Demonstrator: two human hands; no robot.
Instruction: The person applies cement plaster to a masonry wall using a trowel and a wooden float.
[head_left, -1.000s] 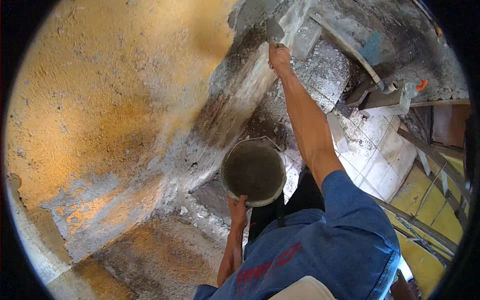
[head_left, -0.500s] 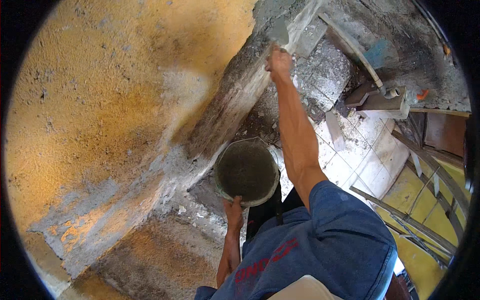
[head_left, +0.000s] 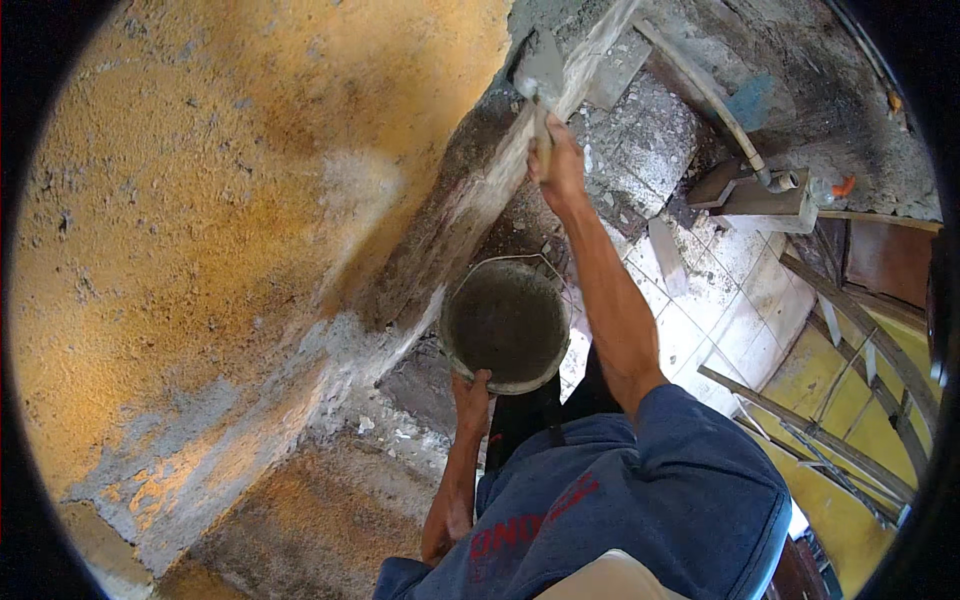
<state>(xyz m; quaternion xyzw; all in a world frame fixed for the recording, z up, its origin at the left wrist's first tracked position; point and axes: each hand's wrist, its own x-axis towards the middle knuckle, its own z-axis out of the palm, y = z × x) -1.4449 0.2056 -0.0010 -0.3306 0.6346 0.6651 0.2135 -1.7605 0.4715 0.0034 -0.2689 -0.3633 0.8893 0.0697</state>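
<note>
Right hand (head_left: 562,165) closed around the trowel (head_left: 541,68) handle, arm stretched out. Blade points away from the body, over the bare grey strip along the edge of the orange wall (head_left: 250,180); can't tell if it's touching. Left hand (head_left: 472,400) grips the bucket (head_left: 515,387) at the near rim, thumb over the edge, other fingers mostly hidden. Bucket sits in front of the body, mouth facing up, grey-brown inside; fill level unclear. Thin wire handle at the far rim. To the right: pale pipe (head_left: 700,92), dirty white floor tiles (head_left: 735,290), orange tap handle (head_left: 845,187).
</note>
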